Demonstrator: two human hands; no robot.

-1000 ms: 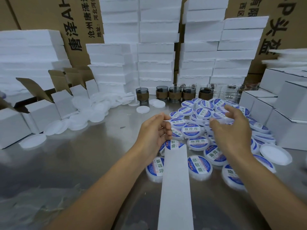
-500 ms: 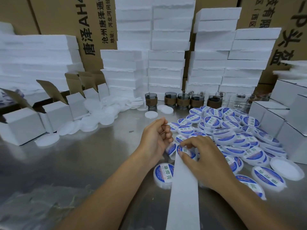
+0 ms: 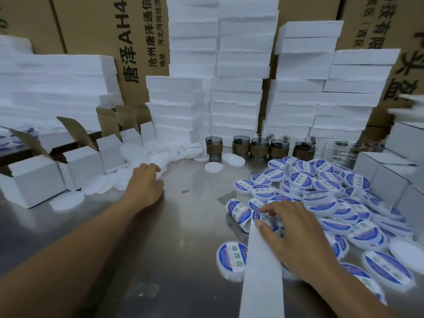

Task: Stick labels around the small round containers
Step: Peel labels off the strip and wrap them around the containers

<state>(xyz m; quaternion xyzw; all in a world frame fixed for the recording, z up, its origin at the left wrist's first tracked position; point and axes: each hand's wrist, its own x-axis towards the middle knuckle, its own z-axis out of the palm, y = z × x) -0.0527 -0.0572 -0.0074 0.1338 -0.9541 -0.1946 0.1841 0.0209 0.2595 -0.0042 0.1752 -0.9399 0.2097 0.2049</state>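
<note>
My right hand [image 3: 296, 235] pinches the top of a long white label strip [image 3: 261, 278], thumb on the paper, beside a blue and white label [image 3: 261, 217] at its end. The strip runs toward me over the steel table [image 3: 183, 226]. Around that hand lies a heap of labelled round containers [image 3: 321, 193]; one labelled container [image 3: 238, 212] lies on its side and another [image 3: 231, 258] lies flat by the strip. My left hand [image 3: 144, 184] is stretched out to the left, fingertips on the pile of plain white round containers [image 3: 128, 173]. Whether it grips one is hidden.
Open white cartons [image 3: 34, 180] stand at the left. Stacks of white foam slabs [image 3: 236, 99] and brown cardboard boxes fill the back. A row of brown-banded glass jars [image 3: 241, 145] stands before them. Closed white boxes [image 3: 390, 171] line the right edge.
My left hand has let go near the strip and swung left to the plain white containers. My right hand stays on the strip's end. The view has shifted left.
</note>
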